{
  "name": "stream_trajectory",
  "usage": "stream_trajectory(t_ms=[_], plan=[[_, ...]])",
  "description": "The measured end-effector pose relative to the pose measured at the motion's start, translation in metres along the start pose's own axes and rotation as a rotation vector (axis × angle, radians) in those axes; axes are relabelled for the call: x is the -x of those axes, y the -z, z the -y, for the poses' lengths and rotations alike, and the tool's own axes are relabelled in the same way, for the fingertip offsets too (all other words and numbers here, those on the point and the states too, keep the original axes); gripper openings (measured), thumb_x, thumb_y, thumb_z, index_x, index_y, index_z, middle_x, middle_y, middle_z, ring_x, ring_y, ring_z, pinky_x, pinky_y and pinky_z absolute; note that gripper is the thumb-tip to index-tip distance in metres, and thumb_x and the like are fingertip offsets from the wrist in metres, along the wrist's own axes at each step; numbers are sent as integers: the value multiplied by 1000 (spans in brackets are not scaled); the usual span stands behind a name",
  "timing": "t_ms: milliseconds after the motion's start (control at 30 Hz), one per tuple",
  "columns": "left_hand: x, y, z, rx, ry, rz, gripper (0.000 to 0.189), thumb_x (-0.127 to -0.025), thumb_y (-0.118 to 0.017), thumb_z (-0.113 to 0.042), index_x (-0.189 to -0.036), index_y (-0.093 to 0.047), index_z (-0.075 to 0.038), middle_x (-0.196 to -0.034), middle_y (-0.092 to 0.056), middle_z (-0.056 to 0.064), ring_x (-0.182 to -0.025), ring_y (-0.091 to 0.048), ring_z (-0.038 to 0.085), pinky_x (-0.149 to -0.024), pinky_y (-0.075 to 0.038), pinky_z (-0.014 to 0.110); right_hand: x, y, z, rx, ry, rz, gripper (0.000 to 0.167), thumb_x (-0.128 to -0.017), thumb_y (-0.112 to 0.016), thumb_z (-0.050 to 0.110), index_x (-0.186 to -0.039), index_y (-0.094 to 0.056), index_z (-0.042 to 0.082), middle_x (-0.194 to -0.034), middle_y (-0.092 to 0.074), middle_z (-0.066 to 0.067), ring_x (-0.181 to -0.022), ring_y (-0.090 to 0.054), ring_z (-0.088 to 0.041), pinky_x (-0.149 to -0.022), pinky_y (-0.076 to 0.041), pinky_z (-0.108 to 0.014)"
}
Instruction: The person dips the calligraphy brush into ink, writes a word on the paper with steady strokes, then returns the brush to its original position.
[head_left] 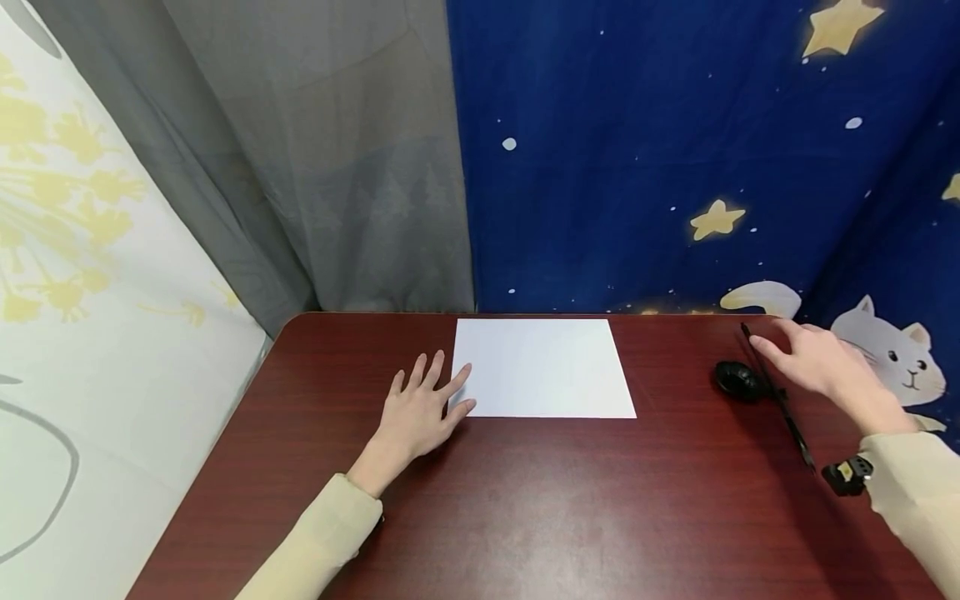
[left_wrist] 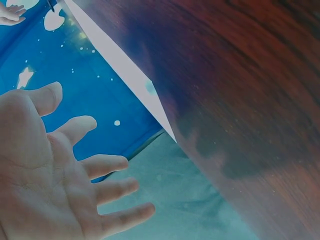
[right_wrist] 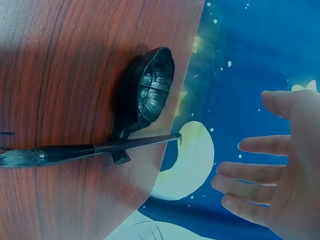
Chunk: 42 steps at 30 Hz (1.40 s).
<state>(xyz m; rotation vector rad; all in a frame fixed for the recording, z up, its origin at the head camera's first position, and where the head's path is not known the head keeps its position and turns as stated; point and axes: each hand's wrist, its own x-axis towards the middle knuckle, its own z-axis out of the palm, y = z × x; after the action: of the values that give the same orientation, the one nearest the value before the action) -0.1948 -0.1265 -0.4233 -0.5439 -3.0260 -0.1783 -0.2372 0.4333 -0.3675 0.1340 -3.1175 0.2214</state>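
Observation:
A blank white sheet of paper [head_left: 546, 368] lies flat on the dark red wooden table. My left hand [head_left: 414, 419] is over the sheet's left edge, its fingers spread; the left wrist view shows the palm [left_wrist: 50, 185] raised off the tabletop. Toward the right, a writing brush [head_left: 793, 428] leans across a small rest beside a black ink dish [head_left: 737, 380]. Its dark bristles [right_wrist: 19, 158] point toward the table's near side. My right hand [head_left: 828, 367] hovers near the thin end of the handle, fingers extended, holding nothing. A gap separates it from the brush in the right wrist view.
Behind the table's far edge hang a grey curtain [head_left: 375, 167] and a blue starry curtain [head_left: 585, 167]. A white patterned cloth [head_left: 112, 350] hangs at the left. A small black wrist camera [head_left: 847, 475] sits by the right sleeve [head_left: 911, 483].

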Motion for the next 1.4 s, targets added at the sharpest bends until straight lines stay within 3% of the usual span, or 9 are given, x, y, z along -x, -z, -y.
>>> stream_trajectory(t_ms=[933,1400], plan=[[3,0,0,-1,2,17,60,-102,-47,-58,-156,-41,-32,-162,-31,17,-148,-26,42,-113,-27,64,-4,-7,-9,0,-44,104,74,-106,-42,50,-138,-37,-17,-131,-42,-49,-112,-47,-65,-83,-41,-75],[3,-1,-1,9,0,43,60,-103,-46,-57,-156,-41,-31,-162,-30,18,-148,-26,42,-113,-27,64,-6,-12,-20,-17,-48,102,68,-105,-49,41,-135,-38,-19,-128,-45,-49,-111,-48,-66,-84,-41,-75]])
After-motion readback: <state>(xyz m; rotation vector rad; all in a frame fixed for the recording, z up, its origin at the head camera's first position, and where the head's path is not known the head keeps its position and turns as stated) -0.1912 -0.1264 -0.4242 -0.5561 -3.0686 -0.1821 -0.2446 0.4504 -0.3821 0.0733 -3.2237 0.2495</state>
